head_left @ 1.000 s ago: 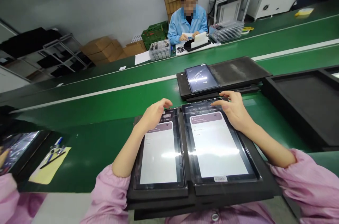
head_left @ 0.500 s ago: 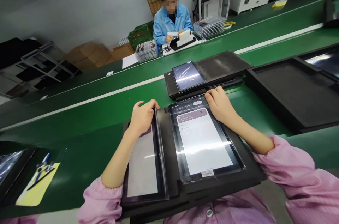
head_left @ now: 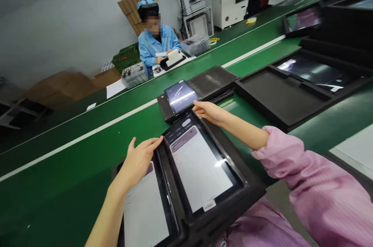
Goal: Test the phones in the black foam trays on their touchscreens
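Two lit tablets lie side by side in a black foam tray [head_left: 201,231] at the belt's near edge. My left hand [head_left: 139,163] reaches over the left tablet [head_left: 145,208], its fingertips at the top left corner of the right tablet [head_left: 201,165]; thumb and fingers are apart. At the right tablet's top right corner is my right hand [head_left: 208,111], fingers bent at the edge, their tips partly hidden. Beyond them, another tablet [head_left: 182,96] rests on a black foam piece [head_left: 214,81].
To the right are a black tray with a bare compartment [head_left: 279,95] and more dark trays holding screens. A person in blue [head_left: 159,42] sits across the green belt [head_left: 72,153], near stacked clear trays [head_left: 195,44]. A white sheet [head_left: 357,148] lies at the right.
The view has swung right. The right tablet now sits down in its tray compartment beside the left one. My left hand has moved to its upper left corner; my right hand's fingers have shifted at the edge.
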`<state>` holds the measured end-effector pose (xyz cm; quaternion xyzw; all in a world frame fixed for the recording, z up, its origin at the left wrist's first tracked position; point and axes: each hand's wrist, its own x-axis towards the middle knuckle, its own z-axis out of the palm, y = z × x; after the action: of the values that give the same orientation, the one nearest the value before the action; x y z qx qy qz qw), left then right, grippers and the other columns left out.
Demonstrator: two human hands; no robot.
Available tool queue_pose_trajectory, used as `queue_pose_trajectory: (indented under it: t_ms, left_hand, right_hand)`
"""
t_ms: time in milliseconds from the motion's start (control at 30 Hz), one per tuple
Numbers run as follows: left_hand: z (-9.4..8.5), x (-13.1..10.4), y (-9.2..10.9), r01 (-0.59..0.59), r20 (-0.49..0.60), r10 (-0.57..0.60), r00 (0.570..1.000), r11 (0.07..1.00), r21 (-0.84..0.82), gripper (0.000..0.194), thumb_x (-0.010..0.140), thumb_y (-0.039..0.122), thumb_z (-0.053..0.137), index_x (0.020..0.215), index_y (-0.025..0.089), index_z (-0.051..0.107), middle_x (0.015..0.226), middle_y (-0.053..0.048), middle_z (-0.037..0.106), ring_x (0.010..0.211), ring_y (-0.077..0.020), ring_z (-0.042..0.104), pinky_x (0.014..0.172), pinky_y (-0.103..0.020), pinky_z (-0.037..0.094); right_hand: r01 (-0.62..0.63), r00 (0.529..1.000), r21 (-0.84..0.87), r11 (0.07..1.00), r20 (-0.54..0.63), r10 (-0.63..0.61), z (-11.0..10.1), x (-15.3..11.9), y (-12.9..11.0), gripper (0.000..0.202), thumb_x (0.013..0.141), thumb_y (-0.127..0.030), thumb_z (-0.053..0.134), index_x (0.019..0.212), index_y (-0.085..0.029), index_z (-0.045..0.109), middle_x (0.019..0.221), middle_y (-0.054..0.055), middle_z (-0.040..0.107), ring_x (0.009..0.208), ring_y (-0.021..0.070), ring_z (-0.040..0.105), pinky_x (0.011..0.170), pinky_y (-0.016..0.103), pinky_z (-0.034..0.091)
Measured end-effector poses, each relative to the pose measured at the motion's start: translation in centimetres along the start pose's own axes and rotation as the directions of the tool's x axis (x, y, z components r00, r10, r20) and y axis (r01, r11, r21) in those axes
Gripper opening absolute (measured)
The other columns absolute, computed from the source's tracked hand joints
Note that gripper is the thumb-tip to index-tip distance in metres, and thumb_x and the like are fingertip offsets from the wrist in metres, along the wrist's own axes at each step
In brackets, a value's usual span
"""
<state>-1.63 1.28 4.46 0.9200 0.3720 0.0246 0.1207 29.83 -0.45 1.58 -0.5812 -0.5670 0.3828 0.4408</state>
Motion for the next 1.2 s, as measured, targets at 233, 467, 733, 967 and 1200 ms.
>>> queue_pose_trajectory:
  t_ms: [233, 467, 733, 967, 1200]
  left_hand:
    - [-0.8, 0.2, -3.1, 0.108, -0.041, -0.114, 0.993, 0.985, -0.135, 0.074, 0.099, 0.075, 0.014, 0.14, 0.037, 0.063, 0.149, -0.007, 0.055, 0.134, -0.0358, 0.056, 0.113, -0.059, 0.045]
    - [-1.9, -0.6, -3.8, 0.201, -0.004, -0.211, 0.977, 0.937, -0.287, 0.074, 0.086, 0.079, 0.052, 0.136, 0.026, 0.065, 0.117, -0.009, 0.073, 0.108, -0.0311, 0.07, 0.096, -0.045, 0.059]
    - [-1.7, -2.6, -1.5, 0.114, -0.186, -0.142, 0.972, 0.982, -0.152, 0.044, 0.101, 0.05, 0.061, 0.131, 0.018, 0.061, 0.123, -0.011, 0.067, 0.105, -0.024, 0.068, 0.093, -0.045, 0.059]
    - [-0.4, -11.4, -1.0, -0.012, -0.229, -0.024, 0.973, 0.988, -0.154, 0.052, 0.109, 0.052, 0.027, 0.123, 0.031, 0.073, 0.111, -0.004, 0.077, 0.106, -0.0232, 0.068, 0.12, -0.053, 0.035]
    - [2.6, -12.1, -1.0, -0.004, -0.129, -0.013, 0.992, 0.992, -0.125, 0.078, 0.102, 0.068, 0.004, 0.143, 0.034, 0.06, 0.123, -0.008, 0.075, 0.123, -0.0314, 0.059, 0.123, -0.068, -0.004]
  right_hand:
    - [0.012, 1.0, -0.008, 1.0, -0.014, -0.012, -1.3, 1.1, -1.0, 0.06, 0.107, -0.061, 0.031, 0.071, -0.02, 0.058, 0.094, 0.011, 0.064, 0.104, 0.0284, 0.059, 0.097, 0.044, 0.048]
    - [0.401, 0.914, -0.412, 0.818, 0.114, -0.39, -1.1, -3.2, 2.1, 0.042, 0.106, -0.047, 0.041, 0.101, -0.027, 0.079, 0.148, 0.012, 0.042, 0.138, 0.0351, 0.029, 0.113, 0.06, 0.026]
    - [0.496, 0.843, -0.427, 0.756, 0.031, -0.536, 0.0, -6.0, 3.8, 0.064, 0.106, -0.065, 0.021, 0.118, -0.031, 0.074, 0.146, 0.012, 0.046, 0.135, 0.0368, 0.038, 0.113, 0.064, 0.03]
    - [0.561, 0.823, -0.412, 0.718, 0.186, -0.537, -1.0, -11.1, 5.3, 0.056, 0.105, -0.066, 0.025, 0.125, -0.037, 0.069, 0.147, 0.01, 0.047, 0.134, 0.0387, 0.041, 0.108, 0.065, 0.037]
    - [0.399, 0.902, -0.606, 0.688, 0.125, -0.413, 0.8, -10.0, 6.1, 0.058, 0.104, -0.065, 0.026, 0.14, -0.034, 0.059, 0.147, 0.017, 0.041, 0.135, 0.0455, 0.037, 0.101, 0.074, 0.038]
